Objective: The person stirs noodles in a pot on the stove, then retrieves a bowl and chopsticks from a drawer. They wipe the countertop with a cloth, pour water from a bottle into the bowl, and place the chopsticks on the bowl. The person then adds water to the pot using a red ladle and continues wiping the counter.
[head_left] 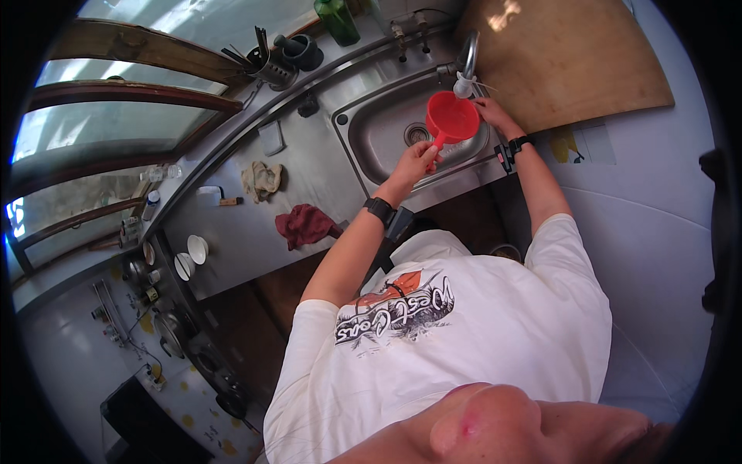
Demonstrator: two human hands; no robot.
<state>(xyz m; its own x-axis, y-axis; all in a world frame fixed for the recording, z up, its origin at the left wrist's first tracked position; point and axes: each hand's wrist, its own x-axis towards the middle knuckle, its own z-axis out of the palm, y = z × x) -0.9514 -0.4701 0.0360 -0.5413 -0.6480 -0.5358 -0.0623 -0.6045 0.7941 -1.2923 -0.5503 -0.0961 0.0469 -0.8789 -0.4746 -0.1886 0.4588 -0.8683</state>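
Note:
A red plastic water ladle (453,118) is held over the stainless steel sink (385,152) by its handle, which my left hand (418,161) grips. The bowl of the ladle lies just below the white spout end (464,86) of the curved metal faucet (470,55). At the sink's right edge, my right hand (488,111) is beside the ladle's rim, near the faucet; its fingertips are partly hidden, and I cannot tell whether they touch anything. The sink drain (415,134) shows to the left of the ladle.
On the steel counter lie a dark red cloth (305,226), a beige cloth (262,181), a cleaver (217,198) and two white bowls (197,249). A mortar (302,53), a utensil holder (275,71) and a green bottle (338,23) stand on the ledge. A wooden board (571,64) leans at right.

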